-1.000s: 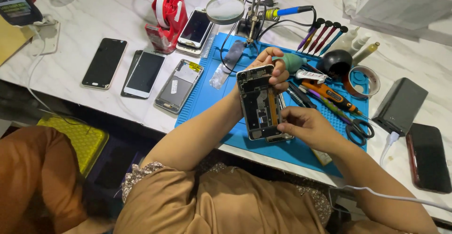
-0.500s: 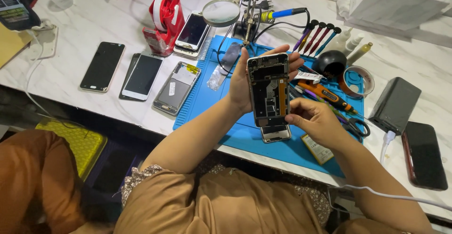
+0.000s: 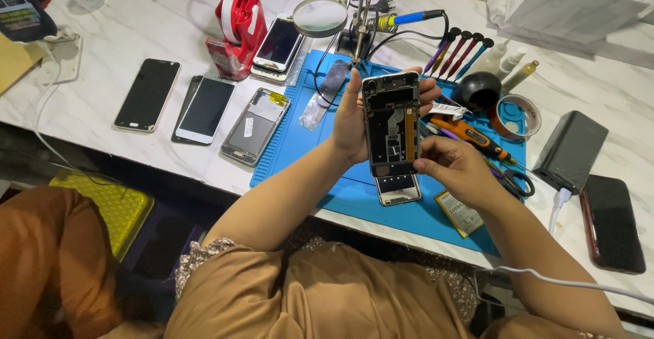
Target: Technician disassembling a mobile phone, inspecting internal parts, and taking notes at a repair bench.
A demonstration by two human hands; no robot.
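An opened phone (image 3: 390, 122) with its back off and its inner frame showing stands upright above the blue work mat (image 3: 306, 149). My left hand (image 3: 354, 117) grips it from the left side and behind, with fingertips showing at its right edge. My right hand (image 3: 458, 168) pinches its lower right corner. Under the phone, a removed back panel (image 3: 398, 189) lies flat on the mat. A flat battery (image 3: 460, 212) lies on the mat below my right hand.
Several phones (image 3: 147, 94) and a bare phone frame (image 3: 255, 126) lie left of the mat. A red tape dispenser (image 3: 238, 29), a magnifier stand (image 3: 320, 16), screwdrivers (image 3: 455, 51), an orange tool (image 3: 470, 135), scissors (image 3: 512, 181), a black power bank (image 3: 569, 151) and a dark phone (image 3: 612, 223) surround it.
My left hand has lifted the opened phone and turned it from tilted to upright, facing me. My right hand stayed at its lower right edge.
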